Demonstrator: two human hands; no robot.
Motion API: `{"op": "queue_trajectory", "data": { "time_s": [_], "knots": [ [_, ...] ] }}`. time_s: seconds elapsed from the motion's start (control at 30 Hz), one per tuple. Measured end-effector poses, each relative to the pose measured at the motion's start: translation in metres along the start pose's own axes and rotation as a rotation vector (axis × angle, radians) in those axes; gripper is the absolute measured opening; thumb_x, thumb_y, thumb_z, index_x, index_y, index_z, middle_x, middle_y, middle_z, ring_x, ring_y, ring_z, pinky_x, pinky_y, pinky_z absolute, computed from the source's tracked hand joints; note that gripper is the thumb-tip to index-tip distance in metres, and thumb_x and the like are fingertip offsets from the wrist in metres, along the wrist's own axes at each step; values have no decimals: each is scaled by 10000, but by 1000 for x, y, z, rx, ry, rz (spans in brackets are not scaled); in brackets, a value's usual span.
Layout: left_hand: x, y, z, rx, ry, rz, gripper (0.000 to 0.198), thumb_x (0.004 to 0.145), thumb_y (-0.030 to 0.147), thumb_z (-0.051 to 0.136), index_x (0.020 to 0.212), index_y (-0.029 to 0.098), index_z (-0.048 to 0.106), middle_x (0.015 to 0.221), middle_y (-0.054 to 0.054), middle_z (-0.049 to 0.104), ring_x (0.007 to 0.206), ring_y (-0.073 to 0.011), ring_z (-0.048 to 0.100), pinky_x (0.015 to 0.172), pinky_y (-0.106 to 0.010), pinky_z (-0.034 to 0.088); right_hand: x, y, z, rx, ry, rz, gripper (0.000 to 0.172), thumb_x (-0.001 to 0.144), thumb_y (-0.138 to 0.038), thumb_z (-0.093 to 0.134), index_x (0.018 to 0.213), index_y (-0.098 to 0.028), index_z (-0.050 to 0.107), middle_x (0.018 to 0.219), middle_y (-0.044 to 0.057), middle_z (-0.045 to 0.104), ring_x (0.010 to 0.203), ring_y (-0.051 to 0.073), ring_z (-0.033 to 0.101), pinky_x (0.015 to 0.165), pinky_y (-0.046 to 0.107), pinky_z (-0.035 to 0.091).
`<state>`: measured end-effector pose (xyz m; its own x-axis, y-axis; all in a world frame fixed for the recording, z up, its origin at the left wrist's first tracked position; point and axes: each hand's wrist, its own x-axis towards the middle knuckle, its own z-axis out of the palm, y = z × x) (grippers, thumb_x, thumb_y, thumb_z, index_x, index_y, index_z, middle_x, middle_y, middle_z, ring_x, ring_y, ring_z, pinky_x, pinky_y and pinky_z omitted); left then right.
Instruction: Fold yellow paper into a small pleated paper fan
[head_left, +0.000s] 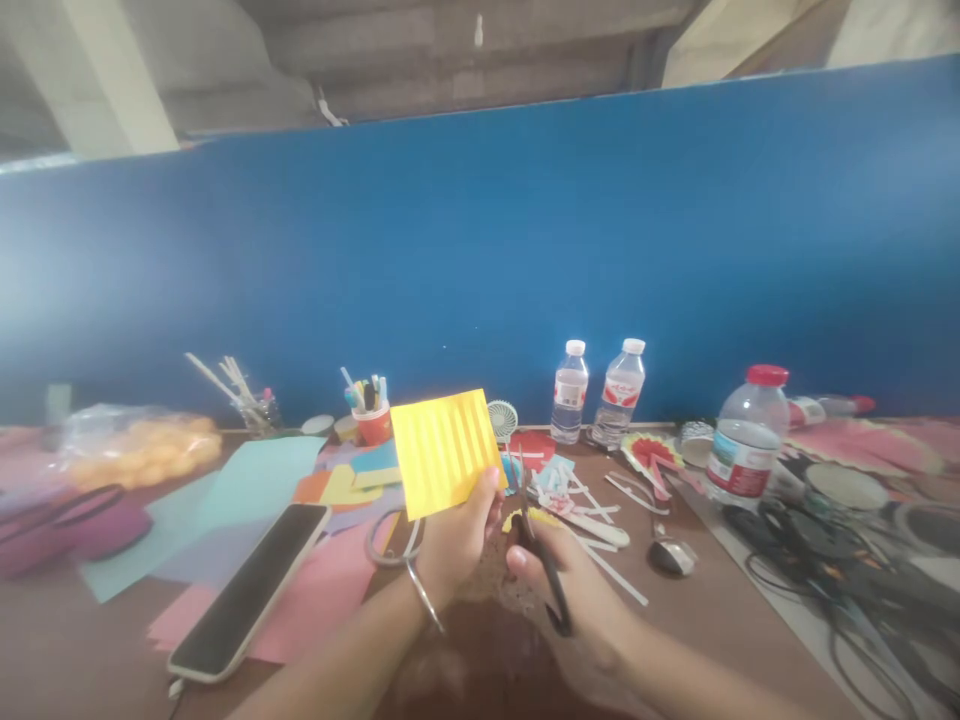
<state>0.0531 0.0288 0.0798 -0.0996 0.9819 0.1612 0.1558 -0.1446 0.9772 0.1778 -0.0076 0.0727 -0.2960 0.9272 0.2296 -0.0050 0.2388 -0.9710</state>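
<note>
I judge the step in hand as scissor work on the yellow sheet (439, 455), which stands raised above the middle of the worktop (675, 640). The left hand (461, 540) pinches its lower right corner, thumb on the near face. The right hand (577, 590) is curled around the dark-handled scissors (537, 550), blades pointing up and away, just right of the sheet; I cannot tell whether they are parted. As I read it, another cut would call for steadying that edge and lining up the blades. The sheet looks like thin, four-sided paper, rippled in parallel bands, perhaps pleats. Right of the scissors I see narrow, pale paper strips (615, 581); to the left, flat, matte pink paper (330, 600) under a smooth, glossy phone (251, 590).
</note>
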Motion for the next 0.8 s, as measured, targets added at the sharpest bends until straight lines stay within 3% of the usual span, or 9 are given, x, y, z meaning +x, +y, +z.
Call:
{"op": "queue_trajectory", "data": {
  "time_s": [0.17,0.27,0.37,0.63,0.8],
  "knots": [
    [-8,0,-2,106,-58,-3,316,736,417,488,505,205,530,502,14,549,518,-142,519,572,-240,400,-3,4,5,25,-43,1,331,733,-460,525,662,-136,521,646,5,496,645,137,449,622,235,382],
    [-10,-1,0,151,-8,-73,268,713,405,513,527,217,558,537,10,586,568,-168,551,612,-263,413,-4,4,5,2,-16,20,363,730,-475,521,587,-143,490,601,-1,468,610,126,436,593,222,370],
    [-11,1,2,174,49,-42,213,696,395,532,579,224,586,598,7,621,648,-190,576,701,-291,419,-5,2,5,-9,-23,42,386,725,-495,515,566,-145,481,596,1,457,617,128,427,564,215,353],
    [-13,10,-1,290,92,5,244,692,431,512,632,223,626,732,-10,654,803,-212,586,802,-310,401,-5,0,5,2,-49,8,380,734,-487,508,562,-153,452,582,-14,420,598,112,392,579,208,352],
    [-14,9,0,348,55,8,293,731,460,447,711,229,627,820,7,661,863,-197,579,876,-308,366,-6,0,5,3,-63,2,391,732,-504,500,569,-154,440,582,-17,409,590,107,380,562,201,342]
  ]
}}
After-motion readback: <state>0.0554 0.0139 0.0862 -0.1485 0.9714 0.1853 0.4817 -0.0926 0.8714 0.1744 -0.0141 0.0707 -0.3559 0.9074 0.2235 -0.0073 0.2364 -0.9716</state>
